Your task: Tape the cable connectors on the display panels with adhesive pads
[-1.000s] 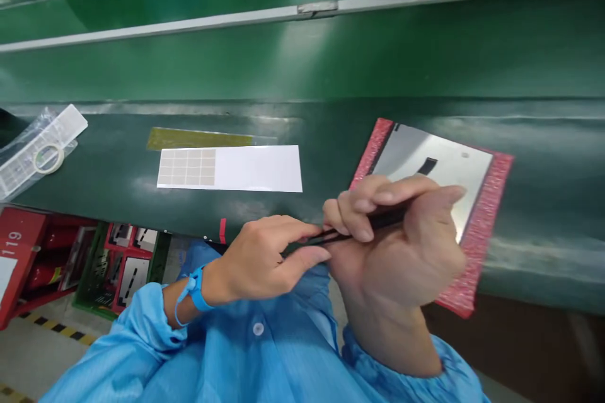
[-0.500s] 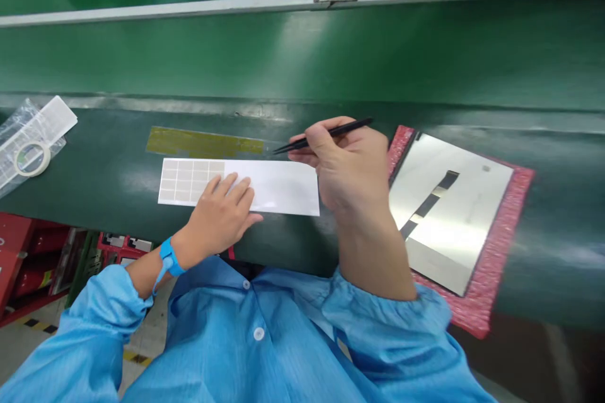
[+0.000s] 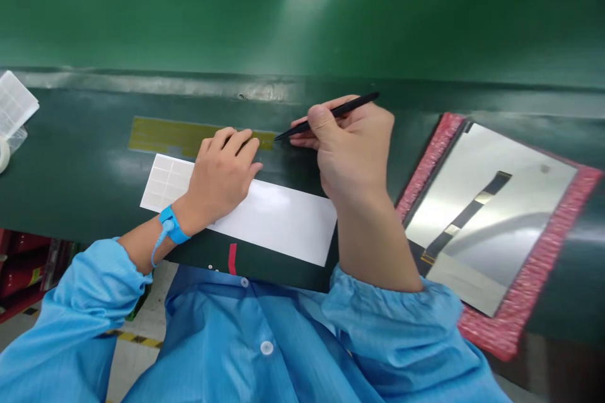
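Observation:
Black tweezers (image 3: 343, 108) are pinched in my right hand (image 3: 352, 145), their tips at the right end of a yellow-green adhesive strip (image 3: 165, 133). My left hand (image 3: 222, 173) lies palm down with its fingers apart; the fingertips rest on that strip. Beneath the palm is a white label sheet (image 3: 283, 217), tilted down to the right, with a grid of pale stickers on its left part. A blue wrist strap (image 3: 174, 225) circles my left wrist. The hand hides the middle of the sheet and part of the strip.
On the right, a display panel (image 3: 510, 220) with a dark flex cable (image 3: 472, 208) lies on pink bubble wrap (image 3: 548, 277). White sticker sheets (image 3: 16, 101) and a tape roll (image 3: 4, 154) sit at the left edge. Red tape (image 3: 232, 258) marks the green bench's near edge.
My left hand has moved from the label sheet up onto the yellow-green strip. The sheet has turned, its right end now nearer me. The tweezers now meet the strip's end. The view has shifted.

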Motion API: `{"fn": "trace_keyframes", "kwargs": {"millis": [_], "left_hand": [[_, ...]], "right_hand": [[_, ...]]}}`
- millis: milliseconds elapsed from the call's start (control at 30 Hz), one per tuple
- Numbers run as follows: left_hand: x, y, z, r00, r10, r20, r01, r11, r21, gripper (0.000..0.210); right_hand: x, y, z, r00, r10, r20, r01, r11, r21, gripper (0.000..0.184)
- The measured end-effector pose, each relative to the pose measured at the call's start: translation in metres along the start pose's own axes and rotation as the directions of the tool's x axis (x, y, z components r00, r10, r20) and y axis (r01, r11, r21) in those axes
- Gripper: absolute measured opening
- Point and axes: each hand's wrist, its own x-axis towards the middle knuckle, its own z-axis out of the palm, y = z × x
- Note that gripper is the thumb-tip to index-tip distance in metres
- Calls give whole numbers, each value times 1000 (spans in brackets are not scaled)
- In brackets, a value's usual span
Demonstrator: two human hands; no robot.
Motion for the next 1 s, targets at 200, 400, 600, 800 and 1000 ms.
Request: {"fn": "trace_keyframes", "kwargs": {"millis": [200,400,600,800,1000], "left_hand": [[-5,2,-1,1000,3,-9,-3,999,-49,35],[-3,2,0,1000,-2,-3,2,999,-42,35],[-3,2,0,1000,-14,9,14,998,-62,38],[-1,1,-1,1000,-24,16,25,997,-71,46],[0,-1,0,1000,-23,17,24,996,-81,48]], "right_hand": [[-2,-5,0,999,40,-4,-40,999,-33,23],[-7,-14,-2,998,44,52,-39,994,-99,22],[-2,-21,3,994,108,25,-103,981,-163,18],[6,-30,10,980,199,27,-190,962,-197,22],[8,-24,11,984,179,18,-172,965,-198,22]]}}
